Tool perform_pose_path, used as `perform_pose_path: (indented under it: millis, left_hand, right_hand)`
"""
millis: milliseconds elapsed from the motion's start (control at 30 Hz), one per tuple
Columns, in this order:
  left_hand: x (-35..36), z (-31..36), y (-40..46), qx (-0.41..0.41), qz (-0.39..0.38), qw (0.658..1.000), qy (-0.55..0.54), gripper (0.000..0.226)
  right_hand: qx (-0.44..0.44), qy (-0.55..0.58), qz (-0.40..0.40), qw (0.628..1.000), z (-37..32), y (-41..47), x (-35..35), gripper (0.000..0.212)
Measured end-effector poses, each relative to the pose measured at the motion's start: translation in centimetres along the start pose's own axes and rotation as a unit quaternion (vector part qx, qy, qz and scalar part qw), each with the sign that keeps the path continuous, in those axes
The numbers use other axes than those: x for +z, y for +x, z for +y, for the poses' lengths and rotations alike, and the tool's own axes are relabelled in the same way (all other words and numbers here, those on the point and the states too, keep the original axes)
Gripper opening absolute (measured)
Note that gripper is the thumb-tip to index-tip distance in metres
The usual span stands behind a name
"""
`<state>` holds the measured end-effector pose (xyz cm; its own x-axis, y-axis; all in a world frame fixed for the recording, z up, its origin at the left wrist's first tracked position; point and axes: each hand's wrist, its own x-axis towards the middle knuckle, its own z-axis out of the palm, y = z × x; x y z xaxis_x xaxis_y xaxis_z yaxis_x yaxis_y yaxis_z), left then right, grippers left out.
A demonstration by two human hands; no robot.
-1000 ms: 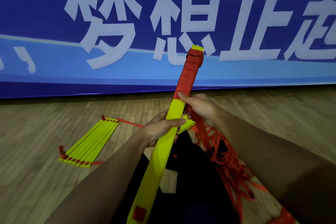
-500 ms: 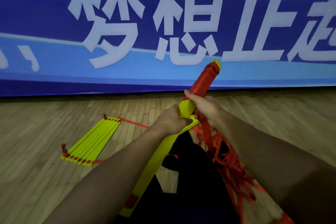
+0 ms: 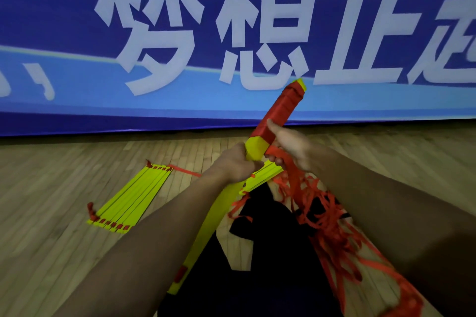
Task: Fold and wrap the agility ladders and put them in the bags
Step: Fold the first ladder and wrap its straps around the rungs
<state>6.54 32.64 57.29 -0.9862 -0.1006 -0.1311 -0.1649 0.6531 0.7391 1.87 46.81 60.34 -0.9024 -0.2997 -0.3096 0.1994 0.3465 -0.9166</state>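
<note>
A: Backdrop, largest item?
B: Blue banner point(image 3: 77, 33) with white characters, far beyond the fingers; wooden floor point(image 3: 51, 252) beneath and around both forearms.

A: Dark mass below the wrists?
B: Black fabric point(image 3: 257, 278), nearer than the fingers. Bag or clothing: cannot tell.

A: Task item in hand?
B: Folded ladder bundle point(image 3: 253, 148), yellow, tilted up and right. Upper end, beyond the fingers, bound in red strap point(image 3: 280, 110). Lower end down along the left forearm.

A: Left hand point(image 3: 235, 165)?
B: Clenched around the bundle, just below the bound section.

A: Right hand point(image 3: 291, 145)?
B: Thumb against the red binding, fingers point(image 3: 277, 159) curled around loose red strap.

A: Strap remainder?
B: Tangled red heap point(image 3: 334, 234), down from the right fingers along the right forearm.

A: Other ladder?
B: Second ladder stack point(image 3: 128, 201), flat on the floor, well left of the left fingers.
</note>
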Motion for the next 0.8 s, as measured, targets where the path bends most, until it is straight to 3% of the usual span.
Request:
perform_pose_path:
  millis: [133,200,267,333,400,433,500,567,700,800]
  left_hand:
    - [1.3,1.1,-1.0,0.039,0.110,0.963,0.241,0.046]
    - [2.2,1.6,-1.5,0.052,0.121,0.939,0.318,0.052]
    - [2.1,1.9,-1.7,0.075,0.093,0.938,0.324,0.060]
    - [0.7,2.1,-2.1,0.097,0.038,0.968,0.230,0.064]
    - [-0.9,1.9,-2.3,0.089,-0.047,0.995,-0.020,0.045]
    - [-1.4,1.6,-2.4,0.060,-0.106,0.981,-0.152,0.034]
    - [-1.9,1.2,-2.9,0.004,-0.205,0.932,-0.297,0.020]
    - [-1.5,0.7,-3.0,-0.005,-0.219,0.918,-0.331,0.013]
    - [-0.8,0.5,-2.1,-0.011,-0.144,0.938,-0.317,0.015]
    - [-0.8,0.7,-1.7,-0.025,-0.121,0.949,-0.290,0.009]
  right_hand:
    - [-0.029,0.020,0.060,0.998,-0.2,0.1,1.3,0.044]
    - [-0.047,0.019,0.085,0.995,0.1,0.4,1.5,0.039]
    - [-0.057,0.041,0.085,0.994,0.6,0.5,1.2,0.036]
    - [-0.062,0.086,0.064,0.992,0.8,0.4,0.5,0.032]
    - [-0.077,0.103,0.046,0.991,0.6,0.1,-0.2,0.031]
    - [-0.091,0.097,0.036,0.990,0.5,0.0,-0.5,0.032]
    - [-0.126,0.090,0.003,0.988,0.3,-0.2,-0.9,0.035]
    - [-0.149,0.059,-0.032,0.987,0.0,-0.4,-1.3,0.040]
    - [-0.135,-0.057,-0.039,0.988,-0.2,-0.6,-2.4,0.055]
    - [-0.074,-0.006,-0.062,0.995,-0.4,-0.9,-2.4,0.072]
